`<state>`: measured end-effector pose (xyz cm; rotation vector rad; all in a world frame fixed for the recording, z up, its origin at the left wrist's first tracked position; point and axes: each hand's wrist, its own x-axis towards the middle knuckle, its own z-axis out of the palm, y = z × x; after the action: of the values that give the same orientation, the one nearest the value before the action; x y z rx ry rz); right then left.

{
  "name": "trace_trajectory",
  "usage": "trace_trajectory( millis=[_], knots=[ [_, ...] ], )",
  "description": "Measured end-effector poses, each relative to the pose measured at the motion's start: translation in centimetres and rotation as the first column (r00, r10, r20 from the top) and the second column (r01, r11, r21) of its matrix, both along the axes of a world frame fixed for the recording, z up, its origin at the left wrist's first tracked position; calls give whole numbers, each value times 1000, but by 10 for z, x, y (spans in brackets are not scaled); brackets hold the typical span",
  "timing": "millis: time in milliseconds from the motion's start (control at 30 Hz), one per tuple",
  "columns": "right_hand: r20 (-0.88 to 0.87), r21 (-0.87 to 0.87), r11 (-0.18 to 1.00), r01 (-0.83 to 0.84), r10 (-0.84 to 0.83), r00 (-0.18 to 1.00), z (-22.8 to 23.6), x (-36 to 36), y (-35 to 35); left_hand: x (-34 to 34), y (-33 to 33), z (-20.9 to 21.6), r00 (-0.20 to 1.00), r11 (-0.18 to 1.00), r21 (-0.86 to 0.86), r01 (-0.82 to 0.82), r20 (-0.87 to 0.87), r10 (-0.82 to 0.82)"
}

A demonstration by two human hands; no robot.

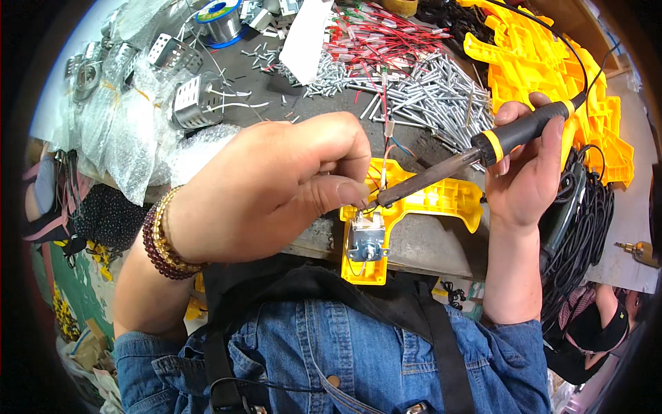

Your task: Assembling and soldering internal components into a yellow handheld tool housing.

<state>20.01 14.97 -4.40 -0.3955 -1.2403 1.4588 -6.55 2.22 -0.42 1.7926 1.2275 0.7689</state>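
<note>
Yellow housing point(441, 200) lies at the near edge of the bench point(427, 252), seemingly for close reach; right hand point(524, 179) grips soldering iron point(493, 146) by its handle, likely avoiding heat; left hand point(269, 186) pinches closed beside the tip, contents indiscernible.

At the near edge of a workbench point(431, 254), a housing half point(441, 198) with a small component point(367, 243) in its near end lies between the left hand point(269, 190) and the right hand point(525, 172), a soldering iron point(534, 127) slanting from the right hand over it. Behind lie screws point(441, 96), with wires point(386, 34) beyond. Bubble wrap point(131, 145) lies left, a solder spool point(219, 29) far left-of-centre; moulded shells point(552, 65) are heaped far right, with coiled cables point(589, 221) nearer, right of the right hand.
</note>
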Motion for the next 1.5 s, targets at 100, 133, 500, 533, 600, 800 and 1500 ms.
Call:
trace_trajectory(
  millis=[100,133,500,533,600,800,1500],
  knots=[
    [-5,9,1000,-7,7,1000,0,0,0,1,2,-7,998,990,136,39,-60,-31],
    [-6,2,1000,-13,13,1000,0,1,0,1,3,-9,998,990,136,38,-61,-30],
    [-7,-33,999,17,-17,1000,3,5,2,4,6,-20,997,968,246,42,-69,-26],
    [1,-44,999,19,-19,1000,2,4,2,5,6,-20,997,968,246,43,-69,-27],
    [10,-56,998,22,-21,1000,2,4,2,9,5,-19,989,946,320,45,-149,3],
    [21,-50,999,18,-17,1000,1,2,3,16,5,-27,988,919,393,16,-145,45],
    [10,-58,998,-13,13,1000,0,5,5,23,6,-30,982,899,436,-38,-149,114]
  ],
)
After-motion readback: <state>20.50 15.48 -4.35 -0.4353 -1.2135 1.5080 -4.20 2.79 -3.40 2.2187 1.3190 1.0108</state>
